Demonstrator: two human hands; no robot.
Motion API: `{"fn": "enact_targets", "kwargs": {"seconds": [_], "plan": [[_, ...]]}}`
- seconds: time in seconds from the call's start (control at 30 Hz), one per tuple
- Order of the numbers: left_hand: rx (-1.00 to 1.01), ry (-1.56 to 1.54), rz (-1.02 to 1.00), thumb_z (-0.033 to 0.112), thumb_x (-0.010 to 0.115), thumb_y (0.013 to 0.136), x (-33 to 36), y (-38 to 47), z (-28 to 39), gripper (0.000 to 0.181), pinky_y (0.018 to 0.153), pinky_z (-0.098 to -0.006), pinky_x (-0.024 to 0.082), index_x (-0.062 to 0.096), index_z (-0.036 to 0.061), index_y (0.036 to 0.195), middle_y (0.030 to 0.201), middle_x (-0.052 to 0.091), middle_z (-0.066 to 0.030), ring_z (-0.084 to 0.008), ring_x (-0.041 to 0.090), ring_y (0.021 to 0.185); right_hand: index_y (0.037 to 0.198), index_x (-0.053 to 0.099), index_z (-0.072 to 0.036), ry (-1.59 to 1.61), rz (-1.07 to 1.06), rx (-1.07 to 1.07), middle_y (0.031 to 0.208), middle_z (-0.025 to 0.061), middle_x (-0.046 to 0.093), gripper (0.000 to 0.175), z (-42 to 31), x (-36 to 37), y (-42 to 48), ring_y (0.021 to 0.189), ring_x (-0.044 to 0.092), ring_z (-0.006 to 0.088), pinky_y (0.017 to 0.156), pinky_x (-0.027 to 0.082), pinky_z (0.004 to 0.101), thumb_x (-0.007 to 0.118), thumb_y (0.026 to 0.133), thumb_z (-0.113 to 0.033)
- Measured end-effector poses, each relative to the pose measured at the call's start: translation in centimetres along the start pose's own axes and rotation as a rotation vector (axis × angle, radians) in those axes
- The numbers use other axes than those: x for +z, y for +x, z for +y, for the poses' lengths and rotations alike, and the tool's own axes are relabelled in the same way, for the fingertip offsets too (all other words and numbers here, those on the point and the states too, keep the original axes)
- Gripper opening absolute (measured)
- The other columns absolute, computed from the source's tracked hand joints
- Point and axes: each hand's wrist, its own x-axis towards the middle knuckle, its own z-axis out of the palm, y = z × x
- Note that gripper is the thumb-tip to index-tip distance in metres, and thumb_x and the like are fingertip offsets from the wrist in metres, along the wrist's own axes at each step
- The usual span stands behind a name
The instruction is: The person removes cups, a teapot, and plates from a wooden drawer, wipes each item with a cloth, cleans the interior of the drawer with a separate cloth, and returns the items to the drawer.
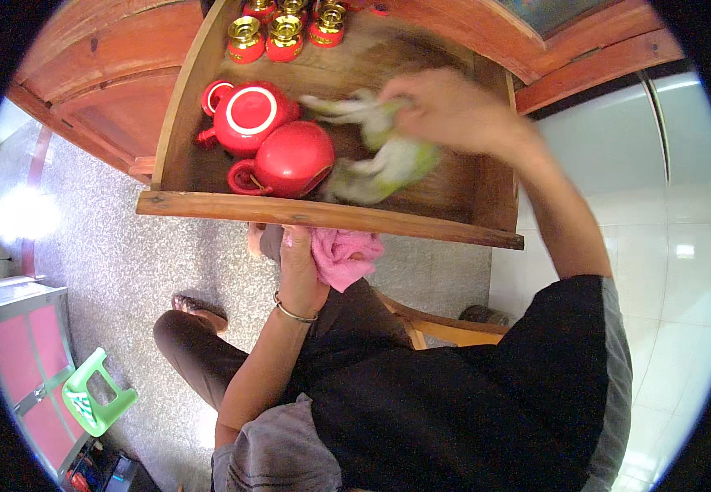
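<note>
Inside the pulled-out wooden drawer (331,212), my right hand (453,114) grips a green and white cloth (392,160), blurred by motion. Left of the cloth lie a red teapot (254,117), bottom up, and a second red round vessel (297,157) with a looped handle, tipped on its side against it. Several small red pots with gold rims (284,40) stand at the drawer's back left. Below the drawer front, my left hand (300,270) holds a bunched pink cloth (349,255); the drawer edge hides part of its fingers.
Red-brown cabinet panels (115,67) flank the drawer. A wooden chair part (453,329) shows beside my legs. Down left are a green plastic stool (100,393) and a pink-panelled metal-edged case (29,357). White tiles (632,277) line the right side.
</note>
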Motion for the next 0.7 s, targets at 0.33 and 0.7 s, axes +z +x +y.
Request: {"fn": "enact_targets", "kwargs": {"seconds": [0.33,0.7], "plan": [[-0.167,-0.066,0.056,0.047,0.046,0.094,-0.6,-0.5,-0.9,0.049,0.091,-0.0368,0.046,0.044,0.0075,0.123,0.113,0.055,-0.0057,-0.0211,0.054,0.105,0.117,0.044,0.006,-0.604,0.241,0.532,0.095,0.0255,0.064,0.041,10.0,5.1,1.4,0.094,0.062,0.0395,0.082,0.048,0.0504,0.045,0.088,-0.023],[-0.163,0.000,0.110,0.035,0.049,0.096,0.1,-0.8,-0.1,0.033,0.086,-0.0324,0.048,0.048,0.0077,0.114,0.109,0.056,-0.0050,-0.0160,0.055,0.101,0.120,0.046,-0.003,-0.021,0.105,0.140,0.099,0.0303,0.058,0.045,-0.8,4.6,3.3,0.095,0.058,0.0423,0.082,0.047,0.0498,0.057,0.079,-0.017]]}}
